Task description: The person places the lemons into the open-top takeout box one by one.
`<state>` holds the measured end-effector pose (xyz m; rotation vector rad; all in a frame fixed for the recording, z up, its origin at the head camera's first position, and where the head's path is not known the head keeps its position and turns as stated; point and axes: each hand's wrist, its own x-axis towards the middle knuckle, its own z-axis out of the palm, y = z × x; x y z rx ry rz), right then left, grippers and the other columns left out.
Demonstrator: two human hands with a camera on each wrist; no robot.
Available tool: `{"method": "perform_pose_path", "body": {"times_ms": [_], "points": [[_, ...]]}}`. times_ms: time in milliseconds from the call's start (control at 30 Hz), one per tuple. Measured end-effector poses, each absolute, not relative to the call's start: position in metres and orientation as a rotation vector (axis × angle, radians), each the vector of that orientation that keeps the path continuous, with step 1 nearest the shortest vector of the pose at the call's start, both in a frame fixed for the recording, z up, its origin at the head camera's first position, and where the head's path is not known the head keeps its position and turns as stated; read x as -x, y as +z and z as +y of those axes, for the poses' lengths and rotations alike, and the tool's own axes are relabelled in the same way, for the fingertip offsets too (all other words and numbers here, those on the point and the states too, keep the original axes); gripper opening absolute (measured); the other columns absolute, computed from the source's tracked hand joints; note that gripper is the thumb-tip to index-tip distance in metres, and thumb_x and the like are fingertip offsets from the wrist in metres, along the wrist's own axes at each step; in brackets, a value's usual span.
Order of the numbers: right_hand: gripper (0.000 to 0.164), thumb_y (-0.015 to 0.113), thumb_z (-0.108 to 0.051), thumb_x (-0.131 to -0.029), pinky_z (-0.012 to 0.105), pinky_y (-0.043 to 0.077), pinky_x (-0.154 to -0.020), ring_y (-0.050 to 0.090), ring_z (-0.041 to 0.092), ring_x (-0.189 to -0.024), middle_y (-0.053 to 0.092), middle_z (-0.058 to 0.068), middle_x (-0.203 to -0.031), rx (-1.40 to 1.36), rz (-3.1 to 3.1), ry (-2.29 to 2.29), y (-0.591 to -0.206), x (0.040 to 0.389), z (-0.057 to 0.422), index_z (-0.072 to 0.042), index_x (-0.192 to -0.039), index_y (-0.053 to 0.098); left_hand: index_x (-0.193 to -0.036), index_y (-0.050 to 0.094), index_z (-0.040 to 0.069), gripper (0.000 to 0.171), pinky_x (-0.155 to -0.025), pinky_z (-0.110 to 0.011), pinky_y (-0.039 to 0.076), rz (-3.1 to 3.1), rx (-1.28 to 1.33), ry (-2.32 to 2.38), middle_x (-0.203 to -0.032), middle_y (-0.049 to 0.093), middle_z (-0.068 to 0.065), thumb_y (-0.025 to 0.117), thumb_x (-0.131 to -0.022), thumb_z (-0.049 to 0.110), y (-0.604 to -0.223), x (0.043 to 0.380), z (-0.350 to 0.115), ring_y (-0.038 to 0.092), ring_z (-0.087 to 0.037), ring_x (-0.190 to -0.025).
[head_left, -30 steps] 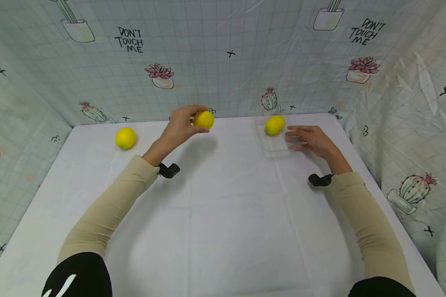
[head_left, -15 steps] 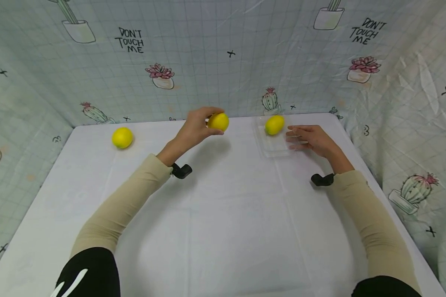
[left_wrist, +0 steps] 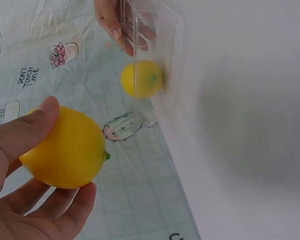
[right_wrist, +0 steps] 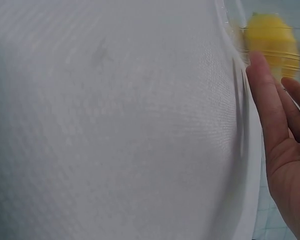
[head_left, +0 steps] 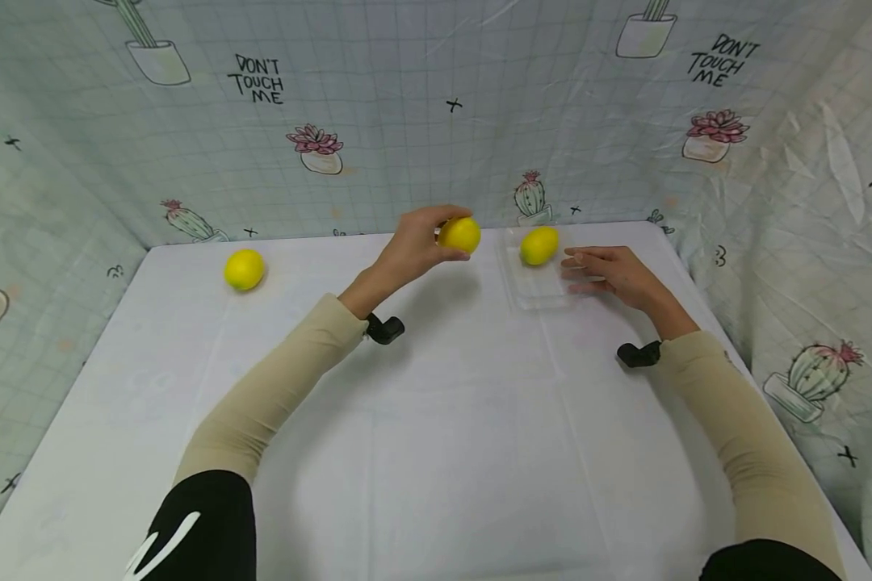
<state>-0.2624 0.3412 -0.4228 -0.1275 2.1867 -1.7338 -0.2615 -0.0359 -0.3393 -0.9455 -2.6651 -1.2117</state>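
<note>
My left hand (head_left: 414,244) grips a yellow lemon (head_left: 463,236) between thumb and fingers, raised over the back of the table. In the left wrist view the held lemon (left_wrist: 70,150) shows a small green stem end. Just to its right stands a clear plastic container (head_left: 543,297) with another lemon (head_left: 539,245) inside. My right hand (head_left: 619,276) is at the container's right side, fingers extended against the clear wall. The right wrist view shows those fingers (right_wrist: 270,107) close to the container, the lemon (right_wrist: 272,40) blurred behind the plastic.
A third lemon (head_left: 244,269) lies on the white-covered table (head_left: 465,452) at the back left. A patterned curtain (head_left: 407,121) hangs along the table's back edge and both sides.
My left hand has moved right with its lemon, closer to the container. The right hand keeps its place at the container's side, and the lemon inside stays put.
</note>
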Motion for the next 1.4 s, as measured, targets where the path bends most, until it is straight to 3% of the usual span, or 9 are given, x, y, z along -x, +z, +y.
{"method": "perform_pose_path", "body": {"times_ms": [267,633,1033,1400], "points": [[0.056,0.054,-0.031,-0.107,0.034,0.057,-0.093,0.062,0.023,-0.126,0.049,0.026,-0.150,0.159,2.167,-1.740,-0.423,0.262,0.343,-0.001,-0.153,0.043,-0.131,0.061,0.005,0.055,-0.099,-0.032,0.052,-2.683,0.976,-1.233,-0.131,0.065,-0.009,0.086,-0.083,0.014,-0.335,0.267,-0.008,0.060,-0.024,-0.113],[0.057,0.053,-0.030,-0.107,0.038,0.057,-0.094,0.059,0.028,-0.129,0.049,0.026,-0.149,0.168,2.144,-1.761,-0.423,0.263,0.344,0.001,-0.153,0.042,-0.127,0.053,0.007,0.056,-0.098,-0.024,0.052,-2.760,0.942,-1.284,-0.132,0.062,-0.008,0.086,-0.084,0.018,-0.333,0.278,0.035,0.060,-0.022,-0.118],[0.053,0.052,-0.024,-0.107,0.036,0.059,-0.090,0.067,0.018,-0.119,0.054,0.023,-0.146,0.171,2.110,-1.798,-0.422,0.264,0.346,0.004,-0.151,0.043,-0.133,0.064,0.008,0.053,-0.101,-0.026,0.048,-2.951,0.897,-1.038,-0.132,0.064,-0.005,0.085,-0.085,0.017,-0.337,0.303,0.075,0.057,-0.019,-0.116],[0.050,0.059,-0.023,-0.104,0.035,0.058,-0.093,0.066,0.017,-0.118,0.059,0.017,-0.143,0.082,2.196,-1.733,-0.413,0.265,0.345,0.003,-0.146,0.051,-0.135,0.066,0.007,0.053,-0.098,-0.023,0.050,-3.153,0.772,-0.912,-0.130,0.065,-0.005,0.083,-0.086,0.014,-0.340,0.324,0.098,0.055,-0.018,-0.110]]}}
